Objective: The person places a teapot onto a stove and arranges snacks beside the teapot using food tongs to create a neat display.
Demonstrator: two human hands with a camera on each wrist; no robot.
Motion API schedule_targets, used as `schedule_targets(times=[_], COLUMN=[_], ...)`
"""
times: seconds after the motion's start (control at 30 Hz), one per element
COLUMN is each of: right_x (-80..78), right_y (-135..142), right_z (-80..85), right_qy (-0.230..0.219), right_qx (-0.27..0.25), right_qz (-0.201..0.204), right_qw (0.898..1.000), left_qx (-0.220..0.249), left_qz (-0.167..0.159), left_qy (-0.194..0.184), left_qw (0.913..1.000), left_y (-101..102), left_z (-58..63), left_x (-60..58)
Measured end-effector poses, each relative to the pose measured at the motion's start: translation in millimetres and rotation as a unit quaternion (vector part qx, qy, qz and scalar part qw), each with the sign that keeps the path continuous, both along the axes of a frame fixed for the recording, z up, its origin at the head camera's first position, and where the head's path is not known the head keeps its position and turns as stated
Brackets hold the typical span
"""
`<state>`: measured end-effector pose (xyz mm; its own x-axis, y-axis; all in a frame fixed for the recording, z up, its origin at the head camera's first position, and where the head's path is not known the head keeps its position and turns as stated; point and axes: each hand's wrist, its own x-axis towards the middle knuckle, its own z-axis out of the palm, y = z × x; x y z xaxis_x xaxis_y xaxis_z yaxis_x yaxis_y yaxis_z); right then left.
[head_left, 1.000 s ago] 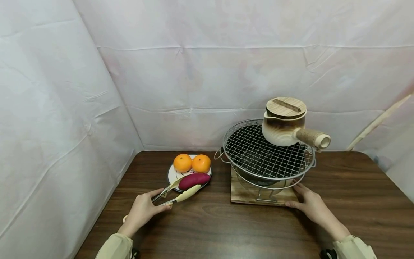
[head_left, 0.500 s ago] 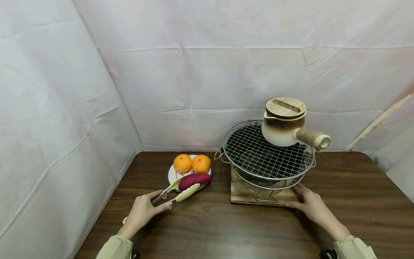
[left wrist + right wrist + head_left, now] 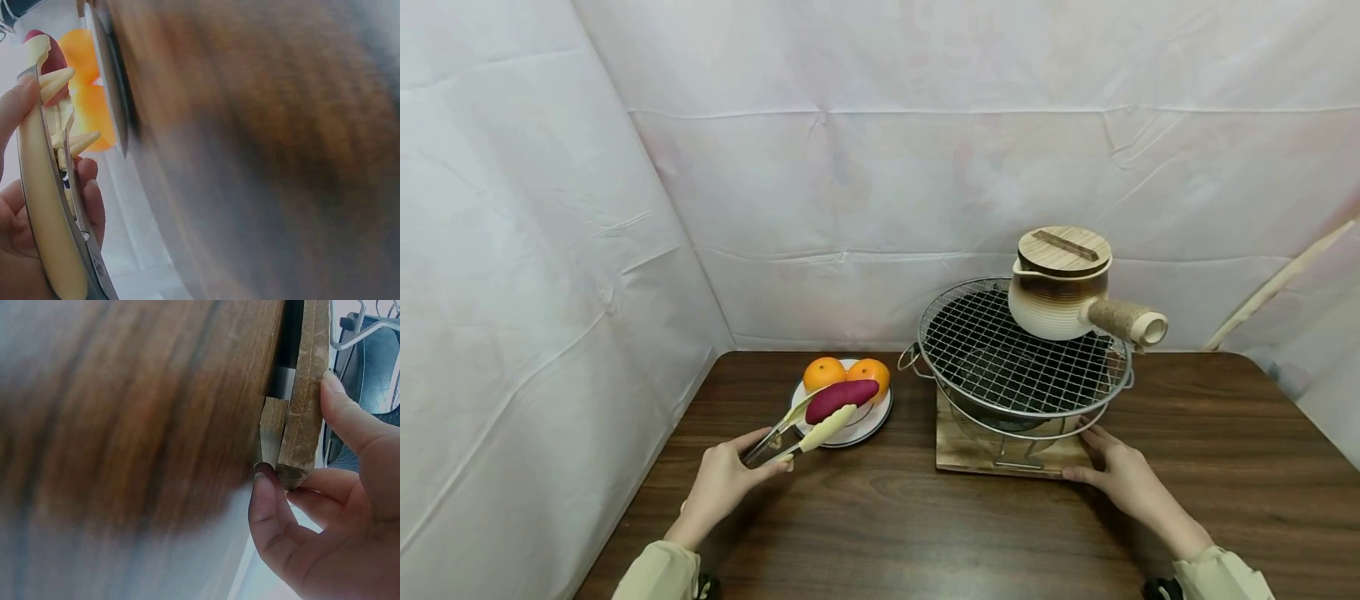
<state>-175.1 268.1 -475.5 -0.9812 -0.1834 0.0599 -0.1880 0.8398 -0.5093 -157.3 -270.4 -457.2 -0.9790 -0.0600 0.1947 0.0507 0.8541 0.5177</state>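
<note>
My left hand [image 3: 718, 483] holds a pair of kitchen tongs [image 3: 826, 428] with cream tips. Between the tips is a purple sweet potato [image 3: 842, 399], raised over a white plate [image 3: 876, 425] with a dark rim. Two oranges [image 3: 823, 373] lie on that plate, one partly hidden behind the sweet potato. In the left wrist view, thumb and fingers lie on the two tong arms [image 3: 47, 200]. My right hand [image 3: 1123, 477] grips the near right corner of a wooden board [image 3: 962, 457]. The right wrist view shows the thumb on top and fingers at the board's edge [image 3: 304, 406].
On the board stands a round grill [image 3: 1000, 367] with a wire mesh and side ring handles. A lidded clay pot [image 3: 1052, 315] sits at the mesh's back right, its rope-wrapped handle jutting right. Pale cloth [image 3: 850, 167] hangs behind the dark wooden table [image 3: 880, 533].
The tongs have closed on the sweet potato and lifted it off the plate, with my left hand shifting slightly left and up. The right hand and the grill have stayed put.
</note>
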Motion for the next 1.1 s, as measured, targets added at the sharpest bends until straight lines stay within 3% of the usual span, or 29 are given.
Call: schedule_targets(times=[0.4, 0.77, 1.1], right_x=[0.7, 1.6, 0.8], right_y=[-0.8, -2.5, -1.9], right_z=[0.8, 2.3, 3.1], right_qy=[-0.002, 0.019, 0.013], right_qx=[0.001, 0.002, 0.008], right_qz=[0.003, 0.007, 0.009], right_qw=[1.0, 1.0, 1.0], left_qx=[0.008, 0.014, 0.009], left_qz=[-0.016, -0.032, -0.04], left_qy=[0.027, 0.061, 0.076], left_qw=[0.9995, 0.9976, 0.9963], left_y=[13.0, 32.1, 51.4], left_z=[26.8, 61.2, 88.9], left_x=[-14.4, -37.5, -49.5])
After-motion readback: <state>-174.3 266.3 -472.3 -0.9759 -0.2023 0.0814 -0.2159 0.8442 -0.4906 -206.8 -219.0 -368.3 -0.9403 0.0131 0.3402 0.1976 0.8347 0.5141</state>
